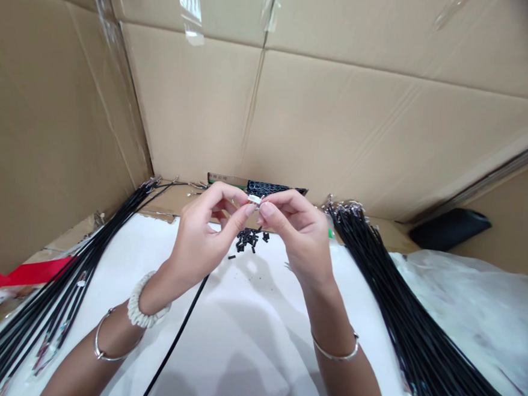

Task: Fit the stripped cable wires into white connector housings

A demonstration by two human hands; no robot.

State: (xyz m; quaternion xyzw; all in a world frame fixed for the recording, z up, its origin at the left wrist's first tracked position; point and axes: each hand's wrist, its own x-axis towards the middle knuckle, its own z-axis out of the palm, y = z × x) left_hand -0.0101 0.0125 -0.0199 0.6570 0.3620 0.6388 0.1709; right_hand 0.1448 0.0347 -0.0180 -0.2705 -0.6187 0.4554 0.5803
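A small white plastic connector (254, 199) sits between my fingertips, above the far part of the white table. My left hand (205, 227) is closed, pinching the connector's left end between thumb and forefinger. From the right, my right hand (305, 240) has its thumb and fingertips pressed together at the connector's other end; whatever it pinches there is too small and covered to make out. A hint of orange shows just below the connector. One black cable (177, 337) runs from beneath my left hand toward the near edge; its upper end is hidden by the hand.
Several short black tube pieces (246, 239) lie below my hands. Bundles of black cables lie at left (102, 241) and right (401, 304). Behind is an open carton (276, 188) of dark tubes. Clear plastic bag (474, 297) and black object (451, 229) lie right; cardboard walls (198, 109) enclose the table.
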